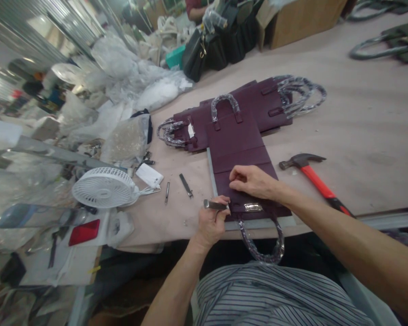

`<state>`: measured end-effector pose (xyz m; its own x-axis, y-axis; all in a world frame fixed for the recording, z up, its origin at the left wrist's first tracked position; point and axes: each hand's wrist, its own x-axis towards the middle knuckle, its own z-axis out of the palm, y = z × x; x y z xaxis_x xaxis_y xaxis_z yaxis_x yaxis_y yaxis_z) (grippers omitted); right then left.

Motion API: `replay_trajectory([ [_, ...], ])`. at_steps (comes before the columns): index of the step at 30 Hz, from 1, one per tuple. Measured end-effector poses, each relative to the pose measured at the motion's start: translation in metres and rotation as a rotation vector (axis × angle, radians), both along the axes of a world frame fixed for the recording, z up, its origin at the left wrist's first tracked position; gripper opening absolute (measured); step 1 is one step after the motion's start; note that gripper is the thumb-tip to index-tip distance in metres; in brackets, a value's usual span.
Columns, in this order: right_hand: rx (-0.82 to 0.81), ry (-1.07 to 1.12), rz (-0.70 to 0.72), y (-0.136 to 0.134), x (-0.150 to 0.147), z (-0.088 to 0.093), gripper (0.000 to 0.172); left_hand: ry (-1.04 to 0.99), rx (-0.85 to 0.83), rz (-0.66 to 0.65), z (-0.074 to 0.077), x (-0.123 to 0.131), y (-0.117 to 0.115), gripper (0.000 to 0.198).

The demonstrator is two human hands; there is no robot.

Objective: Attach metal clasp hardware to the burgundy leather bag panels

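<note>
A plum leather handbag [240, 181] lies flat on a grey board [258, 222], its wrapped handle [261, 240] hanging toward me over the table edge. My left hand [211, 222] is shut on a short steel hand tool [215, 204], whose tip sits at the bag's near edge beside a silver metal plate [253, 207]. My right hand [253, 182] presses its fingers flat on the leather just above that plate. Several matching plum bags [248, 108] with plastic-wrapped handles lie stacked beyond.
A red-handled claw hammer [309, 174] lies right of the bag. To the left are two small metal tools [186, 185], a white packet [149, 175], a white desk fan [104, 187] and plastic bags [125, 140]. Black bags [211, 50] and a person [193, 9] are at the back.
</note>
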<state>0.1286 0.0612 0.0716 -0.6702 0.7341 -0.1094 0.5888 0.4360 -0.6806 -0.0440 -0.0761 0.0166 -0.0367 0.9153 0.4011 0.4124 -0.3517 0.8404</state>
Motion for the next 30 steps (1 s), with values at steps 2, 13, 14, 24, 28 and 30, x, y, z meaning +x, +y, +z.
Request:
replay_trajectory([
  [2,-0.077,0.189,-0.181,-0.009,0.021,0.005,0.021,-0.066,-0.020,-0.005,-0.001,-0.002,0.000,0.007],
  [13,-0.005,-0.002,-1.053,-0.088,0.148,0.004,0.023,-0.063,0.017,-0.023,-0.007,-0.004,-0.003,0.007],
  [14,-0.029,-0.037,-1.082,-0.095,0.152,0.002,0.022,-0.044,0.030,-0.018,-0.008,-0.004,-0.003,0.007],
  [24,0.330,-0.313,-0.944,-0.119,0.175,-0.033,0.019,0.117,0.109,-0.025,-0.002,0.001,0.001,0.008],
  [28,0.365,-0.523,-0.781,-0.108,0.182,-0.042,0.045,0.125,0.099,-0.033,-0.001,0.002,0.002,0.008],
  [30,0.253,-0.620,-0.740,-0.103,0.179,-0.042,0.052,0.128,0.086,-0.040,-0.001,0.003,0.002,0.008],
])
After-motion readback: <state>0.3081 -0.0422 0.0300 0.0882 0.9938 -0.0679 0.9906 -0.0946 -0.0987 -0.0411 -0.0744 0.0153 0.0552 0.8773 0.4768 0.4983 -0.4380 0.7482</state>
